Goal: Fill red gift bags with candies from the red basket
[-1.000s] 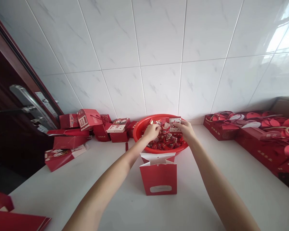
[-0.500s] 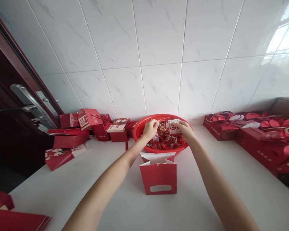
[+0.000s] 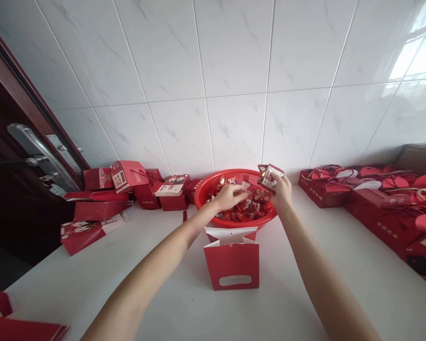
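A red plastic basket [image 3: 202, 205] filled with wrapped candies [image 3: 246, 208] stands against the wall. Over the candies hovers my left hand [image 3: 230, 196], fingers stretched toward the middle and holding nothing visible. At the basket's right rim my right hand [image 3: 282, 191] is closed on red-and-white candy packets [image 3: 269, 177], raised above the rim. How many packets it holds I cannot tell. Directly in front of the basket, an upright red paper bag [image 3: 230, 260] has its white-lined top open, with an oval window low on its front.
Red gift boxes [image 3: 128, 176] are piled along the wall to the left, beside a dark door with a metal handle [image 3: 30, 142]. More red boxes [image 3: 372, 215] with cord handles stand in rows on the right. Flat red card [image 3: 24, 328] lies at the near left of the white table [image 3: 170, 303].
My right hand has moved up and slightly right, lifting the packets out of the basket. My left hand has shifted down a little, and its pinched fingers have stretched out.
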`<action>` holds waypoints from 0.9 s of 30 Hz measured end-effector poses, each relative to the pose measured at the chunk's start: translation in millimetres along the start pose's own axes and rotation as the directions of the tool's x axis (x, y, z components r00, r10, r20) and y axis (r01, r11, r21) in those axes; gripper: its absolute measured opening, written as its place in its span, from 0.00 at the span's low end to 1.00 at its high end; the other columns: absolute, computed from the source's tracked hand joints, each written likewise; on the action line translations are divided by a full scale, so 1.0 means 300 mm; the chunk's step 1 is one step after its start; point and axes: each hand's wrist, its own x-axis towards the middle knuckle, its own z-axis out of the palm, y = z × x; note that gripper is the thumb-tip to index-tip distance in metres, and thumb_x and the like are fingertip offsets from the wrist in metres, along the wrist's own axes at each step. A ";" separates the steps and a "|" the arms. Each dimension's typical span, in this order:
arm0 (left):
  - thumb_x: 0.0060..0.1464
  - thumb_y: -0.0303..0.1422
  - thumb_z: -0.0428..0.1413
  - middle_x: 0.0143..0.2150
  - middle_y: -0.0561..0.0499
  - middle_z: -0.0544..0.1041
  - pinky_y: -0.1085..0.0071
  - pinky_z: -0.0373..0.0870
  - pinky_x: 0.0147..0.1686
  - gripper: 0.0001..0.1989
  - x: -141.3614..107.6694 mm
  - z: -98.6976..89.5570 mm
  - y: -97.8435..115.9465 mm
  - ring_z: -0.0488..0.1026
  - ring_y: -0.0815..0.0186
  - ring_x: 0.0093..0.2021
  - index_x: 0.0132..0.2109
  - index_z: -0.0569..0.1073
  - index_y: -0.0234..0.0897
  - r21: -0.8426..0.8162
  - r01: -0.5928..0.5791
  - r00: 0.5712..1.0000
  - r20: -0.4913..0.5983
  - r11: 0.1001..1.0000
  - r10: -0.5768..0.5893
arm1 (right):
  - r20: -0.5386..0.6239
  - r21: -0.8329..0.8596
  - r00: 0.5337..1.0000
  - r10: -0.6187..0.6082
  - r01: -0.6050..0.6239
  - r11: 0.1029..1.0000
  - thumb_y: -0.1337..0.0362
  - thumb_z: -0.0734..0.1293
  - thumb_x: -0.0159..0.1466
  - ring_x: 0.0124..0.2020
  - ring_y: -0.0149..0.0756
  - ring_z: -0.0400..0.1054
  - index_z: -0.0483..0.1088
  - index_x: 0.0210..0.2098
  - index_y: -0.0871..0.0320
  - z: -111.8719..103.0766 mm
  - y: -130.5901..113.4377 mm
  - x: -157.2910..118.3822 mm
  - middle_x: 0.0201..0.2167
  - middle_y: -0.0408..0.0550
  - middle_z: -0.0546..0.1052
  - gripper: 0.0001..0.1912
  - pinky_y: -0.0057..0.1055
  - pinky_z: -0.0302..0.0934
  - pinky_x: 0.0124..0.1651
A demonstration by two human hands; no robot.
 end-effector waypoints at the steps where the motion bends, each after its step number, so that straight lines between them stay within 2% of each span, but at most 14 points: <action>1: 0.59 0.37 0.58 0.46 0.49 0.83 0.69 0.71 0.49 0.11 0.006 0.009 0.006 0.78 0.61 0.46 0.45 0.80 0.38 0.037 -0.041 0.993 0.112 0.998 0.036 | -0.055 0.020 0.998 0.002 -0.001 1.000 0.60 0.69 0.50 0.28 0.32 0.73 0.67 0.31 0.54 -0.005 0.000 0.009 0.25 0.37 0.74 0.10 0.27 0.71 0.31; 3: 0.55 0.34 0.61 0.49 0.51 0.83 0.70 0.69 0.51 0.13 0.022 0.036 0.030 0.78 0.60 0.49 0.47 0.81 0.42 0.078 -0.145 0.939 0.324 0.986 0.113 | -0.109 0.050 0.994 0.018 -0.012 0.999 0.61 0.68 0.50 0.29 0.33 0.73 0.67 0.31 0.54 -0.012 -0.001 0.019 0.25 0.37 0.74 0.09 0.27 0.71 0.30; 5: 0.54 0.28 0.58 0.49 0.52 0.82 0.69 0.70 0.49 0.15 0.045 0.072 0.061 0.78 0.59 0.48 0.48 0.80 0.46 0.115 -0.252 0.859 0.484 0.961 0.167 | -0.133 0.065 0.991 0.029 -0.021 0.998 0.62 0.68 0.49 0.29 0.33 0.73 0.67 0.31 0.54 -0.015 0.000 0.018 0.25 0.37 0.74 0.09 0.28 0.71 0.30; 7: 0.51 0.22 0.55 0.48 0.51 0.82 0.69 0.70 0.44 0.19 0.071 0.106 0.089 0.77 0.58 0.46 0.46 0.81 0.46 0.209 -0.351 0.802 0.570 0.913 0.178 | -0.131 0.057 0.991 0.025 -0.017 0.998 0.62 0.68 0.49 0.29 0.34 0.73 0.67 0.31 0.54 -0.015 0.003 0.014 0.25 0.37 0.74 0.10 0.29 0.71 0.30; 8: 0.49 0.21 0.55 0.47 0.50 0.82 0.68 0.70 0.43 0.19 0.084 0.117 0.098 0.77 0.57 0.46 0.45 0.81 0.45 0.274 -0.397 0.790 0.588 0.876 0.175 | -0.118 0.043 0.993 0.019 -0.014 0.999 0.61 0.68 0.49 0.30 0.35 0.74 0.67 0.31 0.54 -0.015 0.005 0.013 0.25 0.38 0.75 0.10 0.29 0.72 0.30; 9: 0.46 0.21 0.57 0.46 0.48 0.82 0.67 0.70 0.43 0.18 0.097 0.124 0.101 0.77 0.55 0.46 0.43 0.81 0.44 0.344 -0.430 0.791 0.589 0.835 0.165 | -0.104 0.028 0.995 0.013 -0.010 1.000 0.61 0.68 0.49 0.30 0.36 0.74 0.67 0.31 0.54 -0.016 0.008 0.013 0.25 0.38 0.75 0.10 0.30 0.72 0.31; 11: 0.41 0.22 0.61 0.43 0.46 0.82 0.65 0.69 0.45 0.16 0.117 0.119 0.091 0.76 0.51 0.48 0.39 0.81 0.42 0.476 -0.409 0.835 0.540 0.778 0.109 | -0.084 0.010 0.996 0.003 -0.002 1.000 0.60 0.68 0.49 0.31 0.36 0.74 0.67 0.32 0.53 -0.018 0.013 0.014 0.25 0.38 0.75 0.11 0.31 0.72 0.32; 14: 0.38 0.24 0.64 0.39 0.48 0.82 0.64 0.69 0.47 0.14 0.134 0.080 0.048 0.76 0.51 0.47 0.36 0.80 0.42 0.610 -0.175 0.920 0.380 0.773 -0.092 | -0.063 0.012 0.998 -0.006 0.007 1.000 0.59 0.68 0.49 0.30 0.36 0.74 0.67 0.32 0.53 -0.020 0.022 0.020 0.25 0.38 0.75 0.11 0.31 0.72 0.32; 17: 0.40 0.26 0.64 0.37 0.48 0.82 0.65 0.70 0.45 0.08 0.139 0.043 0.007 0.77 0.52 0.45 0.32 0.79 0.43 0.633 0.006 0.934 0.274 0.774 -0.231 | -0.033 0.010 0.999 -0.002 0.003 1.000 0.59 0.69 0.49 0.30 0.36 0.74 0.68 0.31 0.53 -0.019 0.025 0.021 0.25 0.38 0.75 0.11 0.31 0.72 0.33; 22: 0.39 0.24 0.63 0.36 0.46 0.82 0.62 0.70 0.47 0.07 0.143 0.043 -0.002 0.78 0.51 0.43 0.29 0.79 0.41 0.630 0.048 0.941 0.232 0.775 -0.246 | -0.046 0.076 0.998 0.042 -0.039 0.996 0.61 0.69 0.49 0.29 0.34 0.74 0.68 0.29 0.54 -0.013 0.012 0.011 0.26 0.38 0.76 0.09 0.30 0.72 0.32; 27: 0.42 0.19 0.60 0.43 0.44 0.83 0.57 0.66 0.56 0.14 0.139 0.042 0.000 0.75 0.49 0.52 0.35 0.80 0.40 0.629 0.035 0.967 0.176 0.776 -0.185 | -0.064 0.094 0.996 0.057 -0.051 0.994 0.63 0.69 0.49 0.28 0.33 0.73 0.68 0.29 0.54 -0.007 0.003 0.004 0.25 0.37 0.76 0.08 0.29 0.71 0.31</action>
